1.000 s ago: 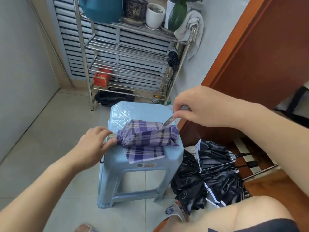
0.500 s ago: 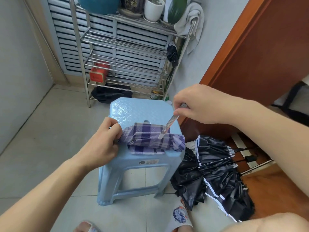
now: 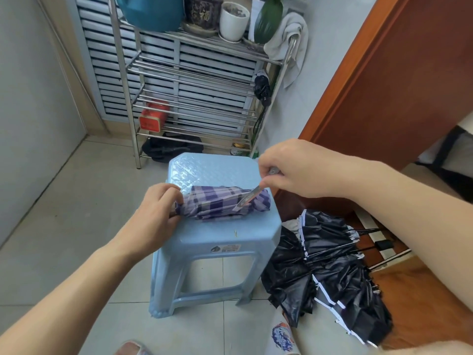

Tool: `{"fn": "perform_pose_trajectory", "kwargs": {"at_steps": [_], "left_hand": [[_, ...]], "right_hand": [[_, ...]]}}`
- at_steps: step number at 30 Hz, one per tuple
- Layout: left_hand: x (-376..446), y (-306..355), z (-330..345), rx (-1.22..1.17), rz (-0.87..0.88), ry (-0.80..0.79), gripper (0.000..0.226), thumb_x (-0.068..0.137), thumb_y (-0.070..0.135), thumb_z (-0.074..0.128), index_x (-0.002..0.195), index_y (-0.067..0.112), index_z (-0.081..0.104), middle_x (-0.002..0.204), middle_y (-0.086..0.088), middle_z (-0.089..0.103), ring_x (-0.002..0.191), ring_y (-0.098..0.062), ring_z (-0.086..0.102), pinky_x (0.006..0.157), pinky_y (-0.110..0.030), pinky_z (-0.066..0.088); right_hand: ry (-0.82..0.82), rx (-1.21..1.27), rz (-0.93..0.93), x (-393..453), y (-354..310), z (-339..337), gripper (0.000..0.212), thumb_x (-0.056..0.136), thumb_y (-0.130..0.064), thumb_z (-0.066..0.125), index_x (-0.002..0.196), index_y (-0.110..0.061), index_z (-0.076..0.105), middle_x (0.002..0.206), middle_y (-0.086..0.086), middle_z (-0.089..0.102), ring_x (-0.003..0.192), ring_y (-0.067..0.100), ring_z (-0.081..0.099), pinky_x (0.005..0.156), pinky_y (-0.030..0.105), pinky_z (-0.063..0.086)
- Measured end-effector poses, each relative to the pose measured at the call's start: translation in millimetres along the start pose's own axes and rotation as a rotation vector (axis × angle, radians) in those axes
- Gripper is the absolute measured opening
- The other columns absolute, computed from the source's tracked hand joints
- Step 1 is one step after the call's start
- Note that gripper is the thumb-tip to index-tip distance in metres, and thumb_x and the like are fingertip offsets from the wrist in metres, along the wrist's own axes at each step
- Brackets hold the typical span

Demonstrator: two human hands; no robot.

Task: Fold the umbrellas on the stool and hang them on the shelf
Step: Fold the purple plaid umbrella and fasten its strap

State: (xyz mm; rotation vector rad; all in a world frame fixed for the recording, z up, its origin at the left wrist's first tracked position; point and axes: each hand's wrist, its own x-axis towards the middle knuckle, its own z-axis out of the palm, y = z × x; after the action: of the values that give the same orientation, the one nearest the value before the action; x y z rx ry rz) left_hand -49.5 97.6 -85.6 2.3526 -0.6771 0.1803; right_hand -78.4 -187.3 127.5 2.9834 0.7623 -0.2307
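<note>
A purple plaid umbrella (image 3: 220,203) lies rolled up across the light blue plastic stool (image 3: 220,234). My left hand (image 3: 156,213) grips its left end, where the handle is hidden under my fingers. My right hand (image 3: 294,170) pinches the umbrella's closing strap (image 3: 249,197) and holds it stretched over the right end of the roll. A black umbrella (image 3: 330,272) with white trim lies unfolded on the floor right of the stool. A folded black umbrella (image 3: 262,87) hangs on the right post of the metal shelf (image 3: 192,73).
The shelf's top tier carries a teal pot (image 3: 151,11), plant pots and a draped white cloth (image 3: 291,44). A red tin (image 3: 152,119) sits on a lower rack and a black bag (image 3: 171,147) beneath. An orange-brown door (image 3: 384,73) stands at right. Grey tiled floor lies left.
The plaid umbrella has been rolled tighter and turned toward the stool's middle. My left hand moved from touching its end to gripping it. My right hand keeps the strap taut.
</note>
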Motion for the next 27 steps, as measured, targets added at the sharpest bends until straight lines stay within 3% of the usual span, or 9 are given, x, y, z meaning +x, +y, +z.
{"fn": "perform_pose_trajectory", "kwargs": {"at_steps": [2,5,8,12,15,17,20,24,27], "left_hand": [[-2,-4,-8,0.026,0.023,-0.056,0.042,0.088,0.027,0.079,0.120,0.026,0.052,0.129,0.008,0.050,0.129,-0.022,0.041,0.107,-0.040,0.042],[-3,-10,-17,-0.014,-0.202,-0.071,0.065,0.100,0.060,0.047,0.151,0.020,0.043,0.148,0.003,0.047,0.142,-0.022,0.033,0.117,-0.039,0.031],[-3,-21,-17,0.054,-0.263,-0.143,0.085,0.093,0.075,0.019,0.144,0.017,0.054,0.151,-0.006,0.047,0.141,-0.030,0.036,0.118,-0.042,0.029],[-3,-16,-12,0.098,-0.191,-0.104,0.047,0.100,0.049,0.051,0.126,0.012,0.063,0.130,-0.009,0.062,0.122,-0.033,0.051,0.103,-0.044,0.041],[-1,-3,-15,0.119,-0.090,-0.090,0.028,0.090,0.022,0.076,0.113,0.017,0.061,0.107,-0.007,0.066,0.101,-0.033,0.057,0.083,-0.043,0.045],[-1,1,-16,0.121,0.032,-0.046,0.032,0.080,0.002,0.078,0.096,0.019,0.055,0.098,-0.001,0.062,0.085,-0.031,0.055,0.072,-0.041,0.045],[-2,10,-11,0.050,0.169,-0.003,0.045,0.068,-0.021,0.058,0.082,0.015,0.035,0.096,-0.001,0.049,0.080,-0.030,0.043,0.066,-0.045,0.048],[0,12,-7,-0.015,0.228,0.013,0.050,0.058,-0.023,0.050,0.080,0.018,0.030,0.097,0.005,0.042,0.088,-0.030,0.039,0.074,-0.044,0.044],[-2,12,-7,-0.102,0.175,0.012,0.029,0.075,0.001,0.059,0.081,0.018,0.037,0.102,0.008,0.044,0.096,-0.028,0.041,0.084,-0.036,0.041]], "right_hand": [[0.022,0.007,-0.012,2,0,-2,0.013,0.097,-0.037,0.064,0.088,-0.028,0.064,0.084,-0.018,0.056,0.080,-0.002,0.051,0.072,0.026,0.039],[0.048,0.005,-0.020,5,-1,-9,0.010,0.099,-0.036,0.062,0.093,-0.028,0.066,0.089,-0.019,0.055,0.084,0.002,0.050,0.077,0.024,0.038],[0.077,-0.003,-0.028,8,-2,-15,0.008,0.100,-0.033,0.062,0.094,-0.030,0.066,0.092,-0.017,0.056,0.087,0.004,0.050,0.079,0.024,0.038],[0.063,-0.009,-0.038,11,-2,-16,0.008,0.099,-0.031,0.063,0.091,-0.030,0.065,0.091,-0.017,0.057,0.084,0.002,0.050,0.075,0.019,0.036],[0.020,-0.009,-0.030,12,0,-11,0.010,0.098,-0.031,0.066,0.089,-0.033,0.063,0.089,-0.020,0.055,0.084,-0.006,0.051,0.071,0.013,0.035],[-0.003,0.028,-0.011,13,1,-2,0.010,0.097,-0.031,0.068,0.088,-0.033,0.063,0.088,-0.020,0.057,0.084,-0.007,0.053,0.071,0.014,0.038],[-0.007,0.132,0.048,17,3,16,0.007,0.096,-0.029,0.070,0.090,-0.029,0.065,0.088,-0.019,0.060,0.085,-0.005,0.056,0.072,0.014,0.041],[0.156,0.424,0.221,27,5,38,0.003,0.093,-0.022,0.075,0.095,-0.021,0.074,0.083,-0.015,0.064,0.076,-0.005,0.058,0.066,0.009,0.042],[0.215,0.621,0.358,38,4,62,0.003,0.096,-0.019,0.070,0.095,-0.019,0.072,0.082,-0.009,0.064,0.074,0.005,0.058,0.067,0.012,0.045]]}}
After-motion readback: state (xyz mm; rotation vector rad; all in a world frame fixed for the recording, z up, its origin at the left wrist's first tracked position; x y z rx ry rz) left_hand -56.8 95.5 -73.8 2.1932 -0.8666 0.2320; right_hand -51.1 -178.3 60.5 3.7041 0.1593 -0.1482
